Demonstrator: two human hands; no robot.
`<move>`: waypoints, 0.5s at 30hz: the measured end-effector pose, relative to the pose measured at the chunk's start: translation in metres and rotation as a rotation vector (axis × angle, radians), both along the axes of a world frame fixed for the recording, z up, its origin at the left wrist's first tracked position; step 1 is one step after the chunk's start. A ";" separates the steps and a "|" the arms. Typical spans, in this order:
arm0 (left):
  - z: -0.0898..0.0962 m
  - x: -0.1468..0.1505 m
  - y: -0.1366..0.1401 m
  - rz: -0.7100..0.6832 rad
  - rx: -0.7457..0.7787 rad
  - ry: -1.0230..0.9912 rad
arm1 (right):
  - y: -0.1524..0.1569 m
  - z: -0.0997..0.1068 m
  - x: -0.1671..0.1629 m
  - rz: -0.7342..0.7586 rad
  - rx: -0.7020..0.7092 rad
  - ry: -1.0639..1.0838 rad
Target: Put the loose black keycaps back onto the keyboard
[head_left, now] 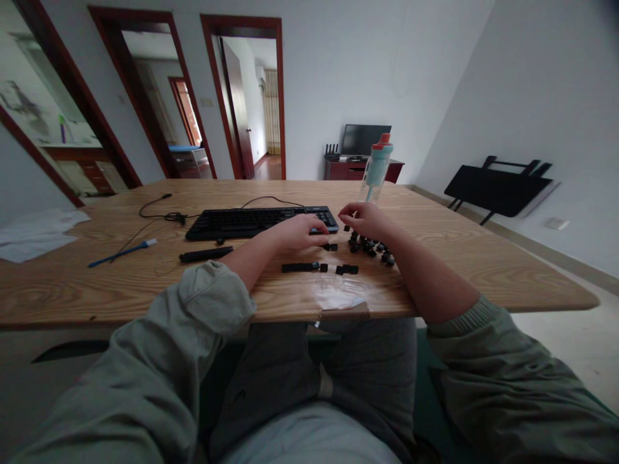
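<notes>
My left hand [307,232] hovers over the right front of a black keyboard [236,221], its fingers loosely bent and apart, with nothing visible in them. Close to its fingertips lie a few loose black keycaps [333,247]. My right hand [366,220] is just right of the keyboard, with fingers curled together at the tips; whatever they may hold is too small to make out. Beneath it is a scattered pile of black keycaps [371,247]. Nearer to me, several keycaps form a broken row [297,267], with more caps [347,269] at its right end.
A clear bottle [374,171] with a red and teal top stands behind my right hand. Left lie a blue-handled brush [120,253], a long black bar [206,254], a coiled cable [176,217] and white paper [36,233]. Clear tape [338,293] covers the table's front edge.
</notes>
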State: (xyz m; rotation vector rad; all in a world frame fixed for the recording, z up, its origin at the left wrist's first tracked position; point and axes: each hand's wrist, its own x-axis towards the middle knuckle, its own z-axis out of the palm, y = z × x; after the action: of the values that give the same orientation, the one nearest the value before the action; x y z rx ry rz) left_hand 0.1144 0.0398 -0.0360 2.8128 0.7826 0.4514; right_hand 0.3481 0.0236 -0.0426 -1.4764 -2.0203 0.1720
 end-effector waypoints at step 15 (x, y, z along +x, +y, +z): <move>-0.004 0.020 0.014 -0.186 -0.023 0.205 | 0.002 0.000 0.005 -0.043 0.035 0.063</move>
State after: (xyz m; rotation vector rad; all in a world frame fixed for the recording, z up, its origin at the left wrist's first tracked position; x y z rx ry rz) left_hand 0.1344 0.0541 -0.0396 2.9065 0.5483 0.1259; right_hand 0.3528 0.0251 -0.0426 -1.4736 -1.9302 0.1632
